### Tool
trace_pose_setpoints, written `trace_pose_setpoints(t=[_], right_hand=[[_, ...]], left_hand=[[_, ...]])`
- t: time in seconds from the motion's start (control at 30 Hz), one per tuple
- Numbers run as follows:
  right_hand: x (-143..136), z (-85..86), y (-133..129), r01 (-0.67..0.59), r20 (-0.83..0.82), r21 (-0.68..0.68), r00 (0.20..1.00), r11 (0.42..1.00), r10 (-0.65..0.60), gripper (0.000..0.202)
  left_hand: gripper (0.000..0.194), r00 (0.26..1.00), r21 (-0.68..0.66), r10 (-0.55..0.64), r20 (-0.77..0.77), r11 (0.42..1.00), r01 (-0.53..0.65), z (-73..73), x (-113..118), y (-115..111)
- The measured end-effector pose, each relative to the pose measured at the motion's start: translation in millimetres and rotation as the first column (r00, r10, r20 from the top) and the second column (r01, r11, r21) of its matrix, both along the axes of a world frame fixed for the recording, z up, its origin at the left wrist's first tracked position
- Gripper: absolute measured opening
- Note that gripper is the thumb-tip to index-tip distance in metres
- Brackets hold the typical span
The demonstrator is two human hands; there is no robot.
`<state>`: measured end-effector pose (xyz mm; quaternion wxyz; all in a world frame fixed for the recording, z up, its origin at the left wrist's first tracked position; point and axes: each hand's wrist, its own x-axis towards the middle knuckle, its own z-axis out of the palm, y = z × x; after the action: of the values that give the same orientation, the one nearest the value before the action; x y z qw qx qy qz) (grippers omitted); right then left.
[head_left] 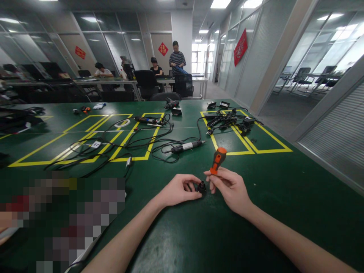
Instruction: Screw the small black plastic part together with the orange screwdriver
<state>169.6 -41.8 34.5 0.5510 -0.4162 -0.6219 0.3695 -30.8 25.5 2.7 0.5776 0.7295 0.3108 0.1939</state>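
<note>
My left hand [182, 190] has its thumb and fingers closed around a small black round part [201, 187] on the green tabletop. In my right hand [230, 189] is a screwdriver [218, 159] with an orange and dark grey handle, pinched between thumb and fingers at the lower end of the handle. The handle points up and leans slightly to the right. I cannot make out the screwdriver's shaft or tip. The right fingertips are just right of the black part, with a small gap between them and it.
Beyond my hands lies a grey and black electric screwdriver [187, 146] with its cable. Tangled black cables and clamps [224, 120] sit at the back right, near yellow tape [274, 151]. A cordless drill [171, 103] lies farther back. Blurred-out items cover the lower left.
</note>
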Motion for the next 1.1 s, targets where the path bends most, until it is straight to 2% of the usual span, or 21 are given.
trace_pose_setpoints(t=[0.3,0.43,0.53,0.67,0.87,1.1], right_hand=[[-3.3,-3.5,-0.7,-0.019,-0.193,-0.118,0.981,0.993,-0.004,0.012],[-4.1,1.1,-0.5,0.042,-0.14,-0.085,0.989,0.996,-0.053,0.014],[-3.9,2.8,0.3,0.036,-0.128,-0.056,0.991,0.998,-0.043,0.016],[-4.3,-0.6,-0.5,-0.019,-0.194,-0.095,0.981,0.995,0.0,0.015],[-4.5,0.6,-2.6,0.034,-0.179,-0.134,0.982,0.99,-0.058,0.015],[-2.7,-0.9,-3.3,-0.07,-0.195,-0.109,0.98,0.992,0.048,0.013]], left_hand=[[0.047,1.0,-0.008,0.005,-0.003,1.0,-0.005,-3.4,-0.3,1.0],[0.047,1.0,-0.006,-0.001,-0.001,1.0,0.001,-3.1,-0.2,1.3],[0.047,1.0,-0.004,0.001,-0.005,1.0,-0.001,-1.4,0.0,0.6],[0.046,1.0,0.002,-0.005,0.001,1.0,0.005,-0.2,0.1,-0.1],[0.044,1.0,0.008,-0.001,0.015,1.0,0.001,-1.9,-0.1,0.5],[0.046,1.0,-0.002,-0.007,0.013,1.0,0.007,-0.3,-0.1,0.0]])
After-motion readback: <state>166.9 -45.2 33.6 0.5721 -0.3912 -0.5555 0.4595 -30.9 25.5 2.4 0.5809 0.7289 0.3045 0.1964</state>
